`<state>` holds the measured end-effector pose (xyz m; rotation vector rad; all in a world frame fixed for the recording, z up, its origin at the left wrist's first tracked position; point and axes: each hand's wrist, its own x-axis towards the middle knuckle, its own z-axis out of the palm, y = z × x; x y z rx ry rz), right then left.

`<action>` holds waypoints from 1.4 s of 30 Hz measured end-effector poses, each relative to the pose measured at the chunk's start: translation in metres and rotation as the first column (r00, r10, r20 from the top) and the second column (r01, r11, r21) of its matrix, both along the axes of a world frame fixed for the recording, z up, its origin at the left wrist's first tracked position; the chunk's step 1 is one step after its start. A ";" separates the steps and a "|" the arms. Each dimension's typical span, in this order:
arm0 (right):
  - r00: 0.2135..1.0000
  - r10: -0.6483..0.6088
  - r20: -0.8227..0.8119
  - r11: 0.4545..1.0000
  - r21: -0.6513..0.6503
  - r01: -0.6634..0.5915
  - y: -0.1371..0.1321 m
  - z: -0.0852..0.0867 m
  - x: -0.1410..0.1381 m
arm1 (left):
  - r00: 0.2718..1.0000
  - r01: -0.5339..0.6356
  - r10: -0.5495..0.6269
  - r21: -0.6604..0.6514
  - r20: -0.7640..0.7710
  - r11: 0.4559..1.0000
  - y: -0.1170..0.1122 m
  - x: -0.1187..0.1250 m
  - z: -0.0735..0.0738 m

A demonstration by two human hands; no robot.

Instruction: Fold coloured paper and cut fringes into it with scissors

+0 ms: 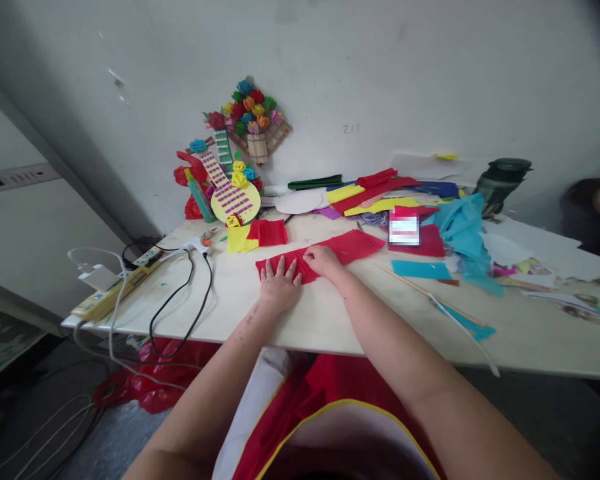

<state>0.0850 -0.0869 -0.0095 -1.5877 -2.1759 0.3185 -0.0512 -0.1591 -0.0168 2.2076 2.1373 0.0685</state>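
Observation:
A long strip of red crepe paper (pixel 350 248) lies slantwise on the table in front of me. My left hand (pixel 281 287) rests flat on its left end with the fingers spread. Just to the right, my right hand (pixel 322 260) is closed, its fingertips pinching the strip, and small creases run through the paper between both hands. Behind the strip's left end lie a folded red piece of paper (pixel 273 233) and a yellow one (pixel 240 240).
A glue gun (pixel 199 245) with a black cord and a power strip (pixel 115 293) are at left. Behind stand a paper guitar (pixel 235 200), a glue bottle (pixel 200 200) and a flower basket craft (pixel 257 147). Coloured papers, blue crepe paper (pixel 460 227), a thin stick (pixel 430 293) and a dark bottle (pixel 503 187) are right.

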 end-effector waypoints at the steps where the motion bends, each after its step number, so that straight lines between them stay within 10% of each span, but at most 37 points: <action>1: 1.000 -0.008 0.007 1.000 -0.014 0.008 0.000 0.000 -0.001 | 1.000 -0.001 0.001 0.000 0.005 1.000 0.000 0.000 0.000; 16: 0.980 -0.190 0.064 0.974 -0.113 0.197 0.001 0.003 -0.017 | 0.999 -0.012 0.012 0.009 0.031 1.000 -0.001 0.002 0.001; 42: 0.983 -0.172 0.061 0.973 -0.145 0.180 0.004 0.003 -0.018 | 0.999 -0.024 0.023 0.021 0.026 0.999 -0.002 0.004 0.002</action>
